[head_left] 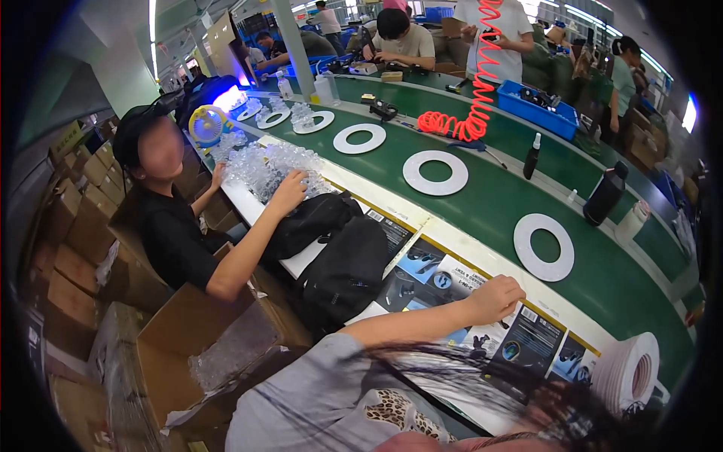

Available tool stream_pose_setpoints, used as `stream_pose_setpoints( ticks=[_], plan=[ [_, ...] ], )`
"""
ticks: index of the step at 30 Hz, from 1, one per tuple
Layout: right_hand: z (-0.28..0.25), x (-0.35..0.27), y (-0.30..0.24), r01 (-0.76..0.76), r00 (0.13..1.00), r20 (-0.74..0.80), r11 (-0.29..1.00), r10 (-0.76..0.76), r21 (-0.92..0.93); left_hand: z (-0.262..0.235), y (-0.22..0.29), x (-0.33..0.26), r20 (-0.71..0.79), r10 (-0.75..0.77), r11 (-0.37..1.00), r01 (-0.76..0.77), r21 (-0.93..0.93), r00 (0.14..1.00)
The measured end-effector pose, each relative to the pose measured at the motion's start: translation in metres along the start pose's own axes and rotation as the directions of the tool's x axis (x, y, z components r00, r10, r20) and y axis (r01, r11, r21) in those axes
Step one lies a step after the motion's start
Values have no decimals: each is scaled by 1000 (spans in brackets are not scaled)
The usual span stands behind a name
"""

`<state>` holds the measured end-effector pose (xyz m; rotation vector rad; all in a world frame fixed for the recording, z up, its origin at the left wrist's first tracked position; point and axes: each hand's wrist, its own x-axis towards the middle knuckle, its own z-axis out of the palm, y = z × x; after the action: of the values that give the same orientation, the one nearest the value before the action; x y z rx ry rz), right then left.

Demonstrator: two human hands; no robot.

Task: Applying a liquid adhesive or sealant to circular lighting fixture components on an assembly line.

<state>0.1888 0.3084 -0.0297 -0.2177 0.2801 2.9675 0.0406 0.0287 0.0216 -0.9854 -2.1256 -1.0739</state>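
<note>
My left hand [493, 300] reaches across the white worktable's far edge, over flat printed packaging sheets [531, 339] in black, white and yellow. Its fingers are curled closed, and whatever may be in them is hidden. Low on the right, a blurred skin-toned patch behind strands of dark hair may be my right hand [553, 410]; its fingers cannot be made out. Close to it stands a stack of white rings [625, 373]. Beyond my left hand, a flat white ring [523, 252] lies on the green conveyor belt [482, 218].
Further rings [435, 172] lie along the belt. Left of me are black bags [343, 267], a heap of clear plastic pieces [263, 166] and a co-worker [169, 203] reaching over it. An open carton [218, 339] stands beside me. A red coiled hose [459, 124] hangs beyond.
</note>
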Motion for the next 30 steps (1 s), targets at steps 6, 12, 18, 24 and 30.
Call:
stream_pose_setpoints(
  ticks=[6, 12, 18, 24, 30],
  plan=[
    [1, -2, 7, 53, 995, 81, 999, -54, 10, -6, 4, 9, -53, 59, 998, -59, -11, 997],
    [17, -5, 24, 61, 997, 36, 997, -62, 42, -5, 28, 44, -3, 33, 997, -33, -69, 999],
    [31, 0, 35, 26, 1000, -9, 997, -26, 74, 7, 84, 128, 131, 239, 969, -228, -90, 962],
    [41, -10, 33, 40, 993, -111, 995, -31, 88, 73, 154, 197, 366, 410, 908, -336, -250, 835],
    [39, -14, 35, 63, 988, -146, 993, -48, 99, 142, 217, 242, 775, 435, 899, -276, -341, 459]
  ],
)
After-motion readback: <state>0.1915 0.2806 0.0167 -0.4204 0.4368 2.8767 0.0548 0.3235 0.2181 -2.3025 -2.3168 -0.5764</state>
